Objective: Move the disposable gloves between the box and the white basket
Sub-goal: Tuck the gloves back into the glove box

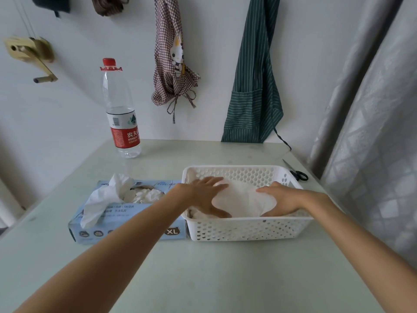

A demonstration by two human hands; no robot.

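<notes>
Pale green tabletop (203, 279): white perforated plastic basket (248, 229) touching blue cardboard glove box (126, 224). Inside basket, heap of white disposable gloves (243, 199), pressed flat between left hand (204, 194) and right hand (279, 199), fingers spread, nothing pinched. Likely settling step; next, probably gather the glove trailing from box opening

Soft, even daylight; wide-angle bending at edges.
</notes>
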